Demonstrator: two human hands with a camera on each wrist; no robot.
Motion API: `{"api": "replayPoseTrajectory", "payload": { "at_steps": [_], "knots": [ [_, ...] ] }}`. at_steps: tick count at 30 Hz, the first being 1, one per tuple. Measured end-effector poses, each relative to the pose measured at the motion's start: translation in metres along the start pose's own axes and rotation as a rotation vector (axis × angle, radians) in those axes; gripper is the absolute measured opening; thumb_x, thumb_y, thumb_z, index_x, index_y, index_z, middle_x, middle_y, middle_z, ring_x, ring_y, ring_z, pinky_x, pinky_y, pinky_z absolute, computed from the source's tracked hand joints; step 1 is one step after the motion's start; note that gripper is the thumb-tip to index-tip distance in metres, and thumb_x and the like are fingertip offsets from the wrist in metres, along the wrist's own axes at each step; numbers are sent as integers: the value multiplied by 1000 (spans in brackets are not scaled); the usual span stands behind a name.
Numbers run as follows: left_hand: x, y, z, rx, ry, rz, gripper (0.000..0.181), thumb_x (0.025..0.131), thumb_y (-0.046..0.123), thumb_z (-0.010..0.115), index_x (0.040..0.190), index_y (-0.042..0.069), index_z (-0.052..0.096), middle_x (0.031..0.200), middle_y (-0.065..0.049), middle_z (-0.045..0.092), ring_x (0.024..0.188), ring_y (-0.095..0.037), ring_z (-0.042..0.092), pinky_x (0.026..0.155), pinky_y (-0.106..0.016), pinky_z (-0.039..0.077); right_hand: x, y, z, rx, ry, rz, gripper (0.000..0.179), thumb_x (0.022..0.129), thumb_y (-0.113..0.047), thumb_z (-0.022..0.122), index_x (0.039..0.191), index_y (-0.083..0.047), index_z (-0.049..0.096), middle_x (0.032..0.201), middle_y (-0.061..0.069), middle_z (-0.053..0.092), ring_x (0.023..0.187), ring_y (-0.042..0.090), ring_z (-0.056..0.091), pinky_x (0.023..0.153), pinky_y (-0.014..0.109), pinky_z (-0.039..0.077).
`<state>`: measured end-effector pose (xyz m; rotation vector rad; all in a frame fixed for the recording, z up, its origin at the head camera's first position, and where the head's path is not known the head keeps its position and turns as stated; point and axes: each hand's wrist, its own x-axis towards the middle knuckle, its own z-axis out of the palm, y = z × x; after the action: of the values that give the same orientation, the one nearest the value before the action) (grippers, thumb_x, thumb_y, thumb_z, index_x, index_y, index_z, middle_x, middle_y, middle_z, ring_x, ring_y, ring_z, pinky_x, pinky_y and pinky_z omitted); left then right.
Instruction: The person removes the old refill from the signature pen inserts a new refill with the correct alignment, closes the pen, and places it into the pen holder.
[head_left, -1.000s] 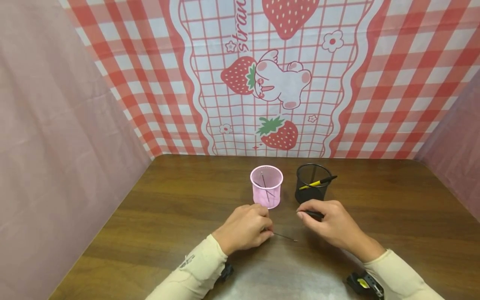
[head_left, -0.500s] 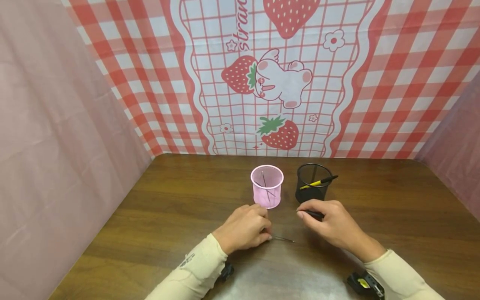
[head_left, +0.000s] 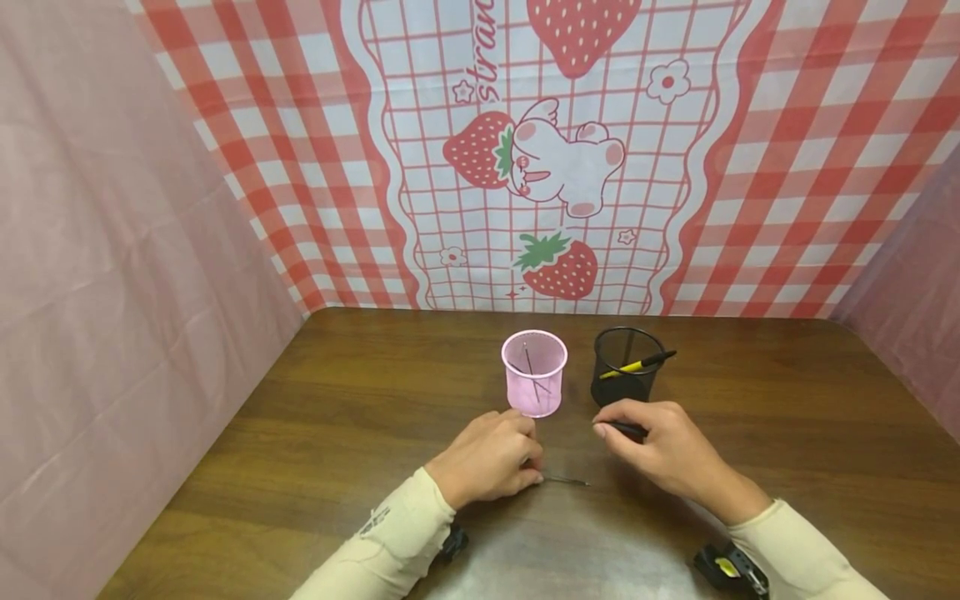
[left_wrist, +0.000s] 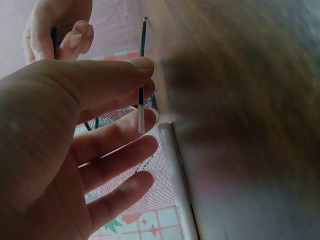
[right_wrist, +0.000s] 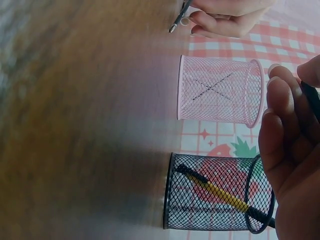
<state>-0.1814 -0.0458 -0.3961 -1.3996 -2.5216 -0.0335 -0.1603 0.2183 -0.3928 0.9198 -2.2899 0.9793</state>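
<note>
My left hand (head_left: 491, 457) pinches a thin pen refill (left_wrist: 142, 45) between thumb and fingers, low over the table. The refill has a dark ink tube, a clear end and a small metal tip. A pale tube with small lettering (left_wrist: 175, 175) lies beside the left fingertips in the left wrist view; the hand hides it from the head view. My right hand (head_left: 671, 446) holds a black, pen-like piece (head_left: 628, 430), mostly covered by the fingers, in front of the black mesh cup (head_left: 622, 390). The pink mesh cup (head_left: 534, 398) stands just beyond the left hand.
Two thin dark sticks, crossed like refills (right_wrist: 212, 87), stand inside the pink cup. A yellow and black pen (head_left: 637, 365) leans in the black cup. Behind the brown table (head_left: 360, 392) hangs a red checked strawberry cloth (head_left: 555, 192), with pink curtains at the sides.
The refill in my left hand has tilted from a downward slant to nearly level, and the thumb tip has dropped slightly. My right hand and the cups stay where they were.
</note>
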Motion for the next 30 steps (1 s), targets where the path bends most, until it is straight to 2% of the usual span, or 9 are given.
{"api": "replayPoseTrajectory", "payload": {
  "at_steps": [8, 16, 24, 30],
  "knots": [
    [0, 1, 1, 11, 2, -12, 15, 81, 43, 81, 78, 31, 74, 81, 13, 56, 83, -8, 57, 68, -25, 45, -1, 0, 1, 2, -3, 13, 26, 83, -2, 78, 95, -25, 72, 85, -16, 68, 70, 1, 61, 64, 16, 48],
    [1, 0, 1, 41, 92, -37, 14, 83, 42, 78, 84, 29, 74, 82, 12, 58, 79, -9, 60, 68, -29, 49, -2, 0, 1, -2, -2, 15, 21, 83, -2, 78, 93, -19, 73, 85, -16, 68, 70, 1, 61, 64, 15, 47],
    [2, -5, -2, 6, 141, -68, 16, 88, 45, 71, 91, 31, 77, 86, 15, 62, 77, -5, 62, 66, -27, 51, -1, -1, 1, 3, 2, 1, 22, 83, -2, 78, 93, -21, 73, 85, -16, 68, 70, 1, 61, 64, 15, 47],
    [3, -7, -5, -10, 225, -57, 15, 90, 41, 67, 89, 29, 77, 82, 14, 61, 72, -6, 60, 60, -28, 49, -1, -1, 1, 13, -1, -8, 26, 83, -2, 78, 95, -24, 72, 85, -16, 68, 69, 1, 60, 62, 15, 47]
  ]
}}
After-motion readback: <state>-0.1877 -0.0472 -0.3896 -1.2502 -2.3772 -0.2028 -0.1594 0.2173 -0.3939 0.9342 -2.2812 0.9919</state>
